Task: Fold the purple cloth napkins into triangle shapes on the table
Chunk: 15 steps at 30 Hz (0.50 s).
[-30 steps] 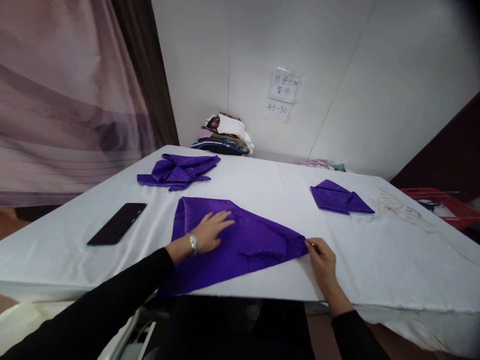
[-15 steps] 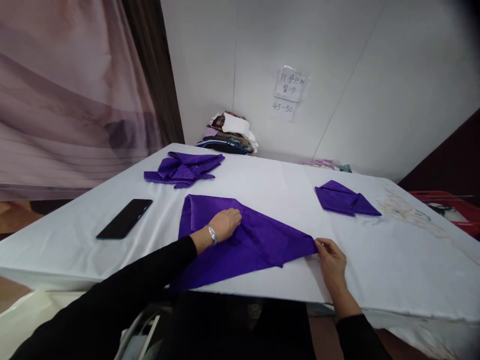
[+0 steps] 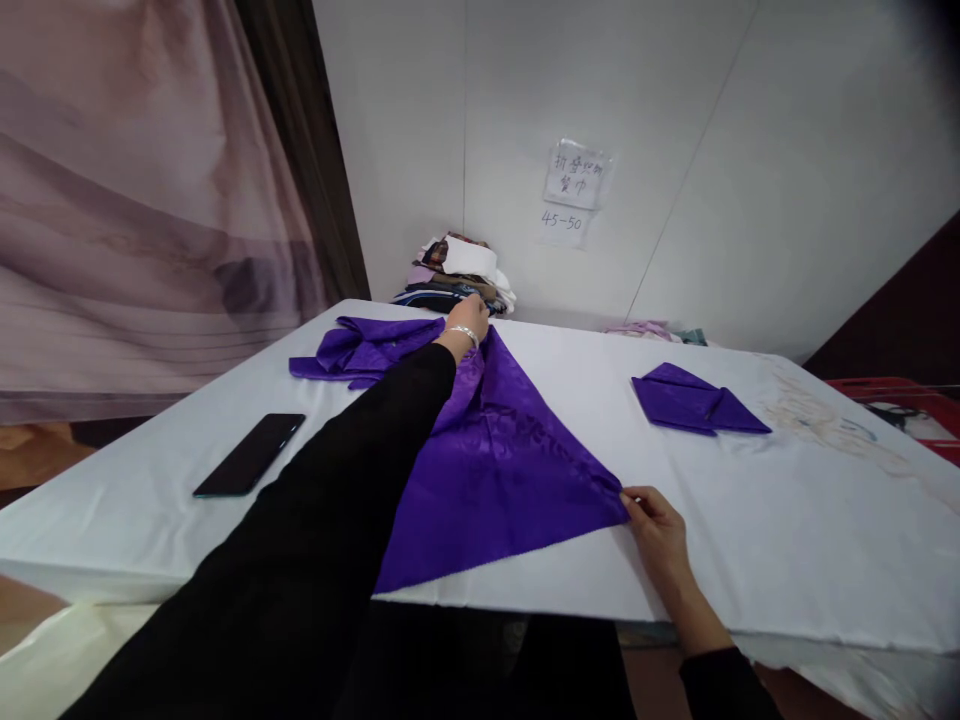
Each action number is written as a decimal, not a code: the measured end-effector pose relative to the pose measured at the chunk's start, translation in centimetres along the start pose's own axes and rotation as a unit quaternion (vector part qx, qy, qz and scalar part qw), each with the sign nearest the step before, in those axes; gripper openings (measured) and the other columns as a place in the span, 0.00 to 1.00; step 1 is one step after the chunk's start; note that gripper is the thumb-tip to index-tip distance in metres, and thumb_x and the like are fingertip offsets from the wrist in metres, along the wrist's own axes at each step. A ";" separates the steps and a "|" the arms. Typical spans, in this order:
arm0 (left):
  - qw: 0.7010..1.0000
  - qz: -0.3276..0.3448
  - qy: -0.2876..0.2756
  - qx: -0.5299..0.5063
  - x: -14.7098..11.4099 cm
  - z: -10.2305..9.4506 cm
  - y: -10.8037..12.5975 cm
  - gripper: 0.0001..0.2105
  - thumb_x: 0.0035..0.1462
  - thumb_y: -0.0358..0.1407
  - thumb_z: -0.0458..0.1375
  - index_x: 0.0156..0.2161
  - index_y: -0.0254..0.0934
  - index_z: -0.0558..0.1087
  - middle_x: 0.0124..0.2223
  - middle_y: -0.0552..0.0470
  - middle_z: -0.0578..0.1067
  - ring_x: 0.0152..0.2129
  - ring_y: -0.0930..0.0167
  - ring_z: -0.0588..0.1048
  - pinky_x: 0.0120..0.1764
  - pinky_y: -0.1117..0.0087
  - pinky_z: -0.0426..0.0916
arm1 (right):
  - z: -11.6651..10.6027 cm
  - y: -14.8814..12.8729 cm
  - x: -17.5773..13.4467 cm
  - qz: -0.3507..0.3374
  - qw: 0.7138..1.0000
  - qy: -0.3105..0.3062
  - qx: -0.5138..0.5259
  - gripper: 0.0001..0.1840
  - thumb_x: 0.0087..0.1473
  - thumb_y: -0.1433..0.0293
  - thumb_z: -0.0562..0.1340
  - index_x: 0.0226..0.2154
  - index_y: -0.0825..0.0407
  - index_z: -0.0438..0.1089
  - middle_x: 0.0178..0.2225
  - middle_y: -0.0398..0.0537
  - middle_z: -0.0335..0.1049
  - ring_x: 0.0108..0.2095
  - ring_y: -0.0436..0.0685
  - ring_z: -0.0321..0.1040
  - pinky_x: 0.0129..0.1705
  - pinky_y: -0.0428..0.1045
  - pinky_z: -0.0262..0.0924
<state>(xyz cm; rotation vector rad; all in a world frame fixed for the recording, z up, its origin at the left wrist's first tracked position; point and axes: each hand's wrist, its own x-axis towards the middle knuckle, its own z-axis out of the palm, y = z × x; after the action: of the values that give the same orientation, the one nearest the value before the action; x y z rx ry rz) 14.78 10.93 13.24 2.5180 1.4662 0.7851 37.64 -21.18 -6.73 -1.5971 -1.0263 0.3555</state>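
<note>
A purple cloth napkin with a woven pattern lies spread near the table's front edge. My left hand is closed on its far part, lifting it away from me so folds run down toward the middle. Thumb and fingers of my right hand pinch its right corner close to the tabletop. My left sleeve covers the napkin's left side. Beyond that forearm rests a crumpled heap of purple cloth, partly hidden. At the right lies a folded purple napkin with pointed ends.
A black phone lies on the white-covered table at the left. A stack of folded fabrics sits at the back edge by the wall. Handwritten paper signs hang there. A red tray is beyond the right edge.
My left hand has moved away from me, drawing the napkin's upper layer up and open toward the back. My right hand keeps its pinch on the corner, shifted slightly left.
</note>
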 end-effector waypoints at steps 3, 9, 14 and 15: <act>0.998 -0.029 0.043 -0.025 -1.6 1.7 -1.8 0.18 0.60 0.36 0.48 0.52 0.30 0.63 0.57 0.38 0.64 0.54 0.65 0.63 0.54 0.66 0.57 | -0.1 -0.1 0.0 -0.005 0.999 -0.023 -0.026 0.14 0.48 0.58 0.61 0.30 0.52 0.71 0.25 0.44 0.68 0.25 0.52 0.62 0.27 0.47 0.58; 0.994 0.028 -0.082 0.060 -10.9 3.8 -7.7 0.24 0.56 0.41 0.52 0.55 0.33 0.62 0.60 0.42 0.61 0.56 0.65 0.60 0.57 0.67 0.54 | 0.0 -1.1 0.3 -0.028 0.992 -0.069 -0.101 0.18 0.52 0.55 0.57 0.37 0.51 0.71 0.31 0.47 0.71 0.26 0.53 0.63 0.30 0.48 0.61; 0.978 0.003 -0.128 0.163 -15.9 4.4 -10.3 0.30 0.49 0.45 0.58 0.57 0.39 0.60 0.61 0.44 0.60 0.54 0.59 0.62 0.54 0.59 0.57 | 0.3 -1.2 0.4 -0.060 0.982 -0.090 -0.153 0.20 0.53 0.55 0.55 0.41 0.51 0.70 0.38 0.50 0.71 0.30 0.55 0.66 0.32 0.49 0.63; 0.978 -0.017 -0.124 0.167 -15.9 4.5 -10.5 0.28 0.49 0.44 0.58 0.56 0.40 0.62 0.59 0.44 0.62 0.54 0.59 0.63 0.53 0.59 0.58 | 0.3 -1.0 0.4 -0.062 0.982 -0.090 -0.156 0.20 0.52 0.55 0.55 0.42 0.51 0.69 0.38 0.50 0.71 0.30 0.55 0.66 0.32 0.49 0.63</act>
<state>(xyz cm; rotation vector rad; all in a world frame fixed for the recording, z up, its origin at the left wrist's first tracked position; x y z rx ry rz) 2.58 3.70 -0.31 2.6916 1.6604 0.2157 37.24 -20.69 -5.76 -1.7924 -1.3668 0.2667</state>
